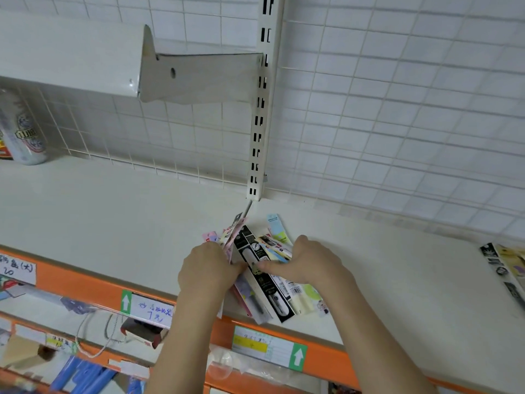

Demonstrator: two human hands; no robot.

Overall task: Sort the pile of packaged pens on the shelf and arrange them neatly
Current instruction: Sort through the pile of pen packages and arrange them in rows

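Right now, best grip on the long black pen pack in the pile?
Probably its near end, which sticks out toward the shelf edge. Come from the front and pinch top and bottom: the pack lies flat, its middle is under the right hand, and other packs overlap its far end.

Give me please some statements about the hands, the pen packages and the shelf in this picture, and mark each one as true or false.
1. Both hands are on the pile of packaged pens. True: the left hand and the right hand grip it from either side.
2. A can stands at the far left of the shelf. True.
3. The shelf's front edge is blue. False: the front edge is orange.
4. All the packages are in the pile. False: separate packages lie at the right edge.
5. The pile lies against the back wall. False: it lies near the front edge.
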